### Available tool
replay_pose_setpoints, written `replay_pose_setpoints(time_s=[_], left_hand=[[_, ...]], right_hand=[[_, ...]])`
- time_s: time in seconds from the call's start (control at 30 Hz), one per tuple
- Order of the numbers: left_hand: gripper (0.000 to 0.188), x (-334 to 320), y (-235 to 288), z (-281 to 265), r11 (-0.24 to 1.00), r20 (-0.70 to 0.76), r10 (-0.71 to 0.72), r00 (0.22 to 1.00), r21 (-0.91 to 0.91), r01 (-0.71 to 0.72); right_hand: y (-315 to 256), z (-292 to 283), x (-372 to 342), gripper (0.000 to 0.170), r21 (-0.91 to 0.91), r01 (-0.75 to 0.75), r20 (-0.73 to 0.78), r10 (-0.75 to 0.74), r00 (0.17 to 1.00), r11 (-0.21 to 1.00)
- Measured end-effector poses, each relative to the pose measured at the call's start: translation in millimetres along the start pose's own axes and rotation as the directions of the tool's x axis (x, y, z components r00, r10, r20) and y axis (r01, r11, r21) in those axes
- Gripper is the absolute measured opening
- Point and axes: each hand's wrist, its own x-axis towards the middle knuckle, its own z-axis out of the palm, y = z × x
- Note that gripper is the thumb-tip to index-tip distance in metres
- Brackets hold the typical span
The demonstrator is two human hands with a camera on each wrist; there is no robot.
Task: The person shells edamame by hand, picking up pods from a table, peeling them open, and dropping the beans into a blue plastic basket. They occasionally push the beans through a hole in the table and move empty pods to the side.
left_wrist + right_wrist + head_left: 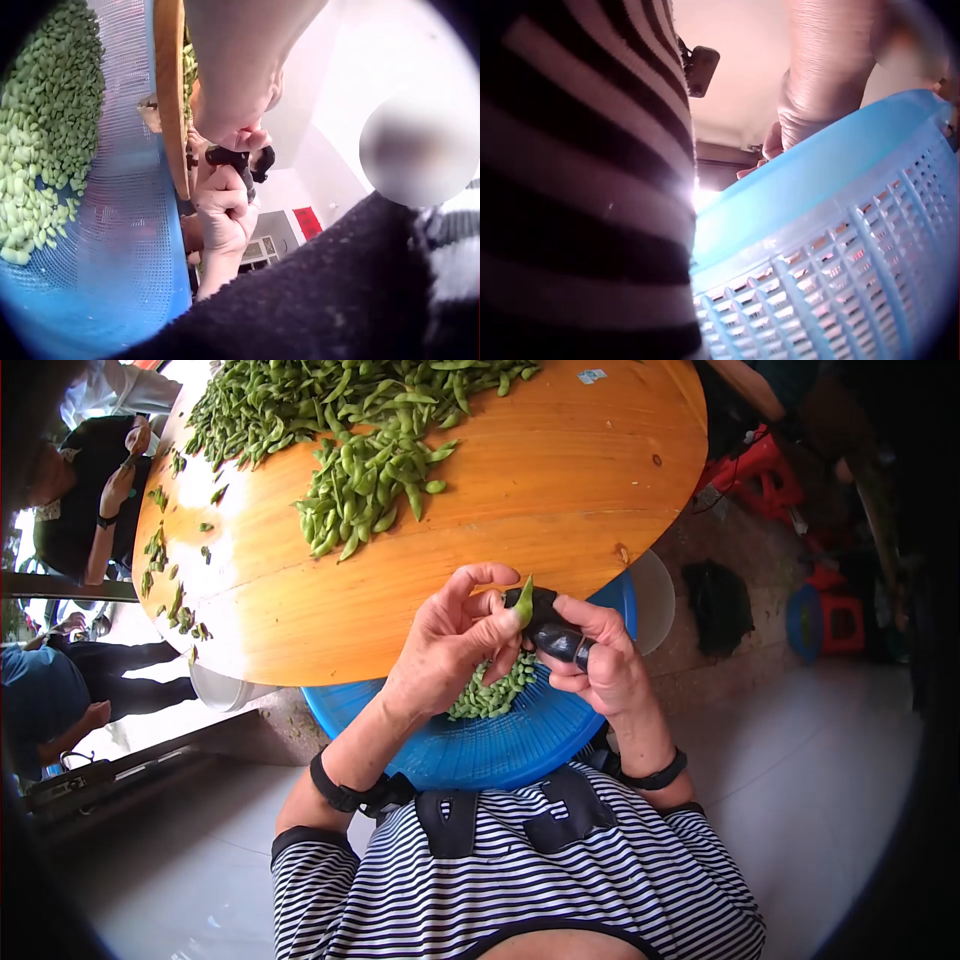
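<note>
In the head view my left hand pinches a green edamame pod upright between thumb and forefinger. My right hand meets it from the other side, fingers curled in. Shiny black covers sit on its thumb and forefinger, their tips right at the pod. Below both hands a blue mesh basket holds a heap of shelled beans. The left wrist view shows the beans closer, with both hands beyond the basket's rim. In the right wrist view the basket wall hides most of the right hand.
A large pile of pods covers the far part of the wooden table, with a smaller bunch nearer. Scattered scraps lie along its left edge. Other people sit at the left. Red stools stand at the right.
</note>
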Motion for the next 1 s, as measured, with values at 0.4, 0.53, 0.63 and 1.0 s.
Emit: replay_pose_setpoints(time_s=[0.4,0.53,0.63,1.0], left_hand=[[0.041,-1.7,-10.7,-1.1,0.215,0.292,0.486,0.824,0.874,-0.437],[0.046,-0.2,-11.6,-4.5,0.655,0.056,0.250,0.966,0.725,-0.212],[0.047,-0.1,-6.1,-2.5,0.784,0.127,0.169,0.977,0.584,-0.212],[0.027,55.4,95.6,-66.7,-0.704,0.592,0.366,0.718,0.681,-0.202]], right_hand=[[8.4,38.2,1.6,0.038,-0.942,0.247,0.086,-0.548,0.832,0.227],[11.2,39.3,1.7,0.037,-0.957,0.250,0.113,-0.607,0.786,0.145],[-1.1,34.0,-5.4,0.034,-0.960,0.200,0.051,-0.576,0.816,0.197],[-73.4,-43.1,-76.0,0.045,-0.894,-0.423,-0.238,-0.646,0.725,-0.146]])
